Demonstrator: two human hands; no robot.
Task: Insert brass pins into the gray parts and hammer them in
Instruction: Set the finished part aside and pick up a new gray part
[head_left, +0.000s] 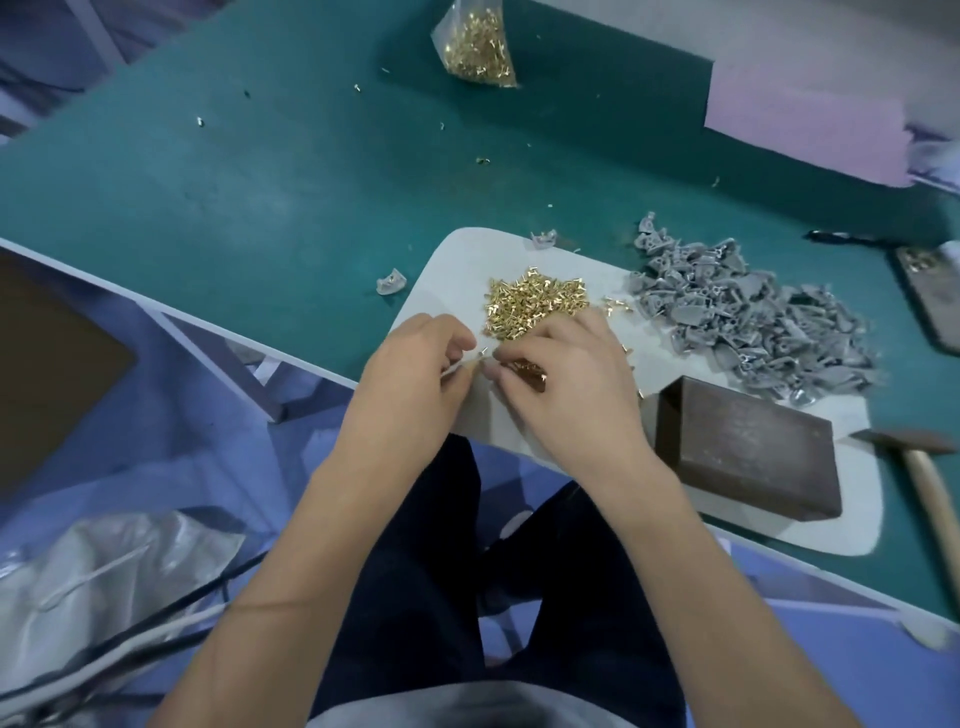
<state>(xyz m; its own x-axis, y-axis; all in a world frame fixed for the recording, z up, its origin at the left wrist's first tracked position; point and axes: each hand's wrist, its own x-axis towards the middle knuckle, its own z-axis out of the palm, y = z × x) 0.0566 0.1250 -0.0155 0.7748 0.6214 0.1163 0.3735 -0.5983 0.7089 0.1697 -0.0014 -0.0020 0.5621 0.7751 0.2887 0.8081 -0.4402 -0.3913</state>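
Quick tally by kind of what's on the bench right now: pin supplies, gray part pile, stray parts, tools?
Brass pin supplies: 2 (loose pin pile, bag of pins)
Gray part pile: 1
Stray gray parts off the pile: 2 ()
Hammer: 1
Dark block: 1
Total: 7

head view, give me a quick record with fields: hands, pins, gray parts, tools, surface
hands: left hand pinches a small pale part; right hand holds a brass pin to it, with more pins in its palm
pins: loose heap of brass pins on the white mat; clear plastic bag of pins further back
gray parts: pile of gray plastic parts right of the heap
tools: dark rectangular block; wooden-handled hammer, untouched
surface: green table
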